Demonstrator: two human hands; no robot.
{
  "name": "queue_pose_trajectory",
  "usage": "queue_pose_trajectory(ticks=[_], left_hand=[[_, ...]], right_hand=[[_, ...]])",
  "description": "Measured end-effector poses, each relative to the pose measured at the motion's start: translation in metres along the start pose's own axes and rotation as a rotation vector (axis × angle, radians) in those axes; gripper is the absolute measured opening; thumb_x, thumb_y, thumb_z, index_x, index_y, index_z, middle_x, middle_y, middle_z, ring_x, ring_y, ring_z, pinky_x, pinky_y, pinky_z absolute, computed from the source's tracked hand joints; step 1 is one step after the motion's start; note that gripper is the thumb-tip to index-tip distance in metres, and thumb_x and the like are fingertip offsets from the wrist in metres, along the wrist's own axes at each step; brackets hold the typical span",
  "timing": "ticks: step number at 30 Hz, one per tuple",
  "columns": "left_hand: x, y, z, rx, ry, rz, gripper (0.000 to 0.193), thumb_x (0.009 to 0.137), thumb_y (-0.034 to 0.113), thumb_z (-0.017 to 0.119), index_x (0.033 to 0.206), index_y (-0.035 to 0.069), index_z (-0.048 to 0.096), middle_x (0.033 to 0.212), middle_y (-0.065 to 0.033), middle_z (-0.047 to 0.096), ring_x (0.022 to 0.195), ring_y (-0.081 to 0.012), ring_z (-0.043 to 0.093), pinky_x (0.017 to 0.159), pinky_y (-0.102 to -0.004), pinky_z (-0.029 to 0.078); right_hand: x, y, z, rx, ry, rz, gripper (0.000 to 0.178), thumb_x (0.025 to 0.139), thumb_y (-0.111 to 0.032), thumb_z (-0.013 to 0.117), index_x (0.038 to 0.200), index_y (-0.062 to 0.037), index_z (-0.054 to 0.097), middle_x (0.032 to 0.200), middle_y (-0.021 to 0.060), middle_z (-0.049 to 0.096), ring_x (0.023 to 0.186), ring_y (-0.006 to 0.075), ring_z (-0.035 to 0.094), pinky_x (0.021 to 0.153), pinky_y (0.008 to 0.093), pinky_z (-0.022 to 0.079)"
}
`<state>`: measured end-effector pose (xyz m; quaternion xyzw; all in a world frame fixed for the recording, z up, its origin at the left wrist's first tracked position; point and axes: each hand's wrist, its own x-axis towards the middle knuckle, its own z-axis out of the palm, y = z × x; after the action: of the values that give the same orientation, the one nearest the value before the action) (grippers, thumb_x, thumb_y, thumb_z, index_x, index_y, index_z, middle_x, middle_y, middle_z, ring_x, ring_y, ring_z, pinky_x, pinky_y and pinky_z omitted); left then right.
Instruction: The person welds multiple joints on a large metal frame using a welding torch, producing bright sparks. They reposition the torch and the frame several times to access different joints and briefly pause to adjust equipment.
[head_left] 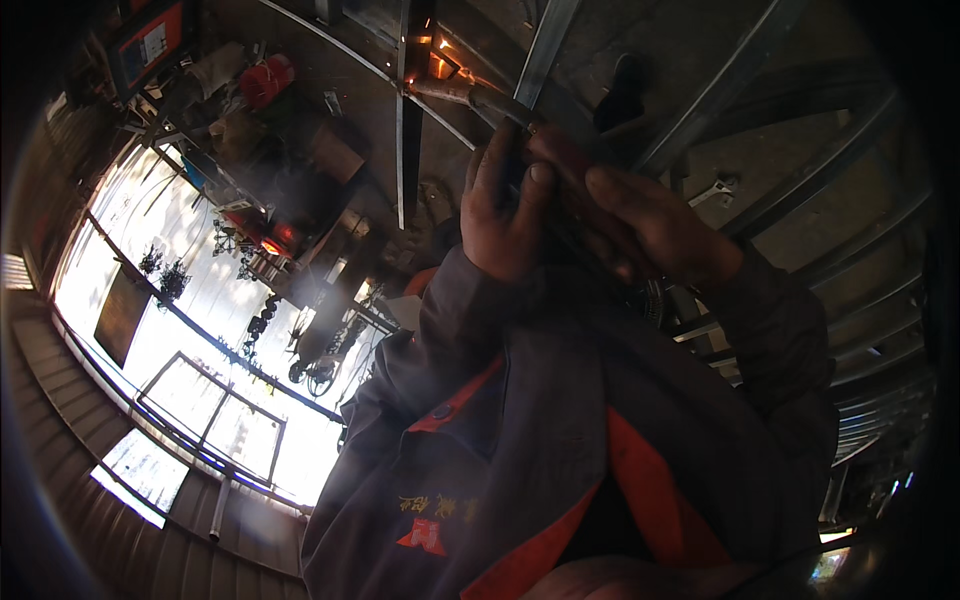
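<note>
I have both hands up close in front of my chest, wrapped around the handle of a welding torch [480, 97]. My left hand [505, 215] is clenched on the handle with the thumb pressed up along it, and my right hand [650, 225] is closed over the same grip from the other side, fingers [610, 185] laid across it. The torch runs up and to the left from my hands, and its tip sits at a glowing orange spot [438, 62] on a metal frame [405, 130] of thin steel bars.

The picture is dark and heavily bent, so I cannot tell exactly where the tip touches the bar, and that is my first worry: if my hands drift, the heat could wander off the joint and leave a weak spot or burn through the thin bar. My bare hands sit close to the glow, so a spark or hot spatter could land on my skin or on my dark work jacket [560, 430] with its orange trim. Holding this pose at arm's reach, I judge my wrists may tire and shake. The cluttered shelves [250, 110] to the left look near enough that stray sparks could reach them.
</note>
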<state>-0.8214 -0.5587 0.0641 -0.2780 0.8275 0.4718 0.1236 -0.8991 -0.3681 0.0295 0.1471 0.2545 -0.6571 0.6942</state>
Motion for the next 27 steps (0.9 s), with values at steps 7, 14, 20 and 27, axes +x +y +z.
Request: queue_pose_trajectory(ticks=[7,14,20,27], left_hand=[[-0.002,0.003,0.003,0.095,0.012,-0.013,0.057,0.1,0.026,0.068,0.146,-0.003,0.052,0.129,-0.0231,0.061,0.119,-0.0333,0.064,0.098,-0.0404,0.052],[-0.003,-0.003,0.001,0.055,-0.009,-0.051,0.059,0.101,0.025,0.066,0.149,-0.005,0.048,0.136,-0.0225,0.059,0.122,-0.0314,0.063,0.102,-0.0397,0.05],[0.0,-0.008,-0.001,0.109,-0.03,0.057,0.059,0.102,0.023,0.066,0.15,-0.005,0.046,0.135,-0.0215,0.06,0.123,-0.0296,0.062,0.102,-0.0384,0.05],[-0.002,-0.001,0.0,0.098,-0.011,-0.016,0.062,0.103,0.03,0.065,0.149,-0.006,0.046,0.137,-0.0237,0.059,0.126,-0.0321,0.061,0.104,-0.0396,0.049]], right_hand=[[-0.004,-0.002,-0.004,0.038,-0.075,-0.051,0.055,0.106,-0.059,0.045,0.119,-0.0075,0.06,0.07,0.0005,0.053,0.053,0.0097,0.05,0.05,0.0246,0.041],[-0.002,-0.001,-0.002,0.069,-0.048,-0.009,0.048,0.108,-0.054,0.045,0.103,-0.009,0.06,0.07,0.0011,0.054,0.054,0.0103,0.052,0.049,0.0255,0.042],[-0.002,-0.003,-0.003,0.042,-0.043,-0.02,0.049,0.108,-0.054,0.045,0.099,-0.0086,0.06,0.071,0.0022,0.055,0.053,0.0105,0.053,0.047,0.0254,0.041],[-0.001,-0.001,-0.003,0.031,-0.032,-0.03,0.052,0.107,-0.057,0.045,0.108,-0.0075,0.061,0.072,0.0021,0.055,0.053,0.0105,0.053,0.048,0.0255,0.042]])
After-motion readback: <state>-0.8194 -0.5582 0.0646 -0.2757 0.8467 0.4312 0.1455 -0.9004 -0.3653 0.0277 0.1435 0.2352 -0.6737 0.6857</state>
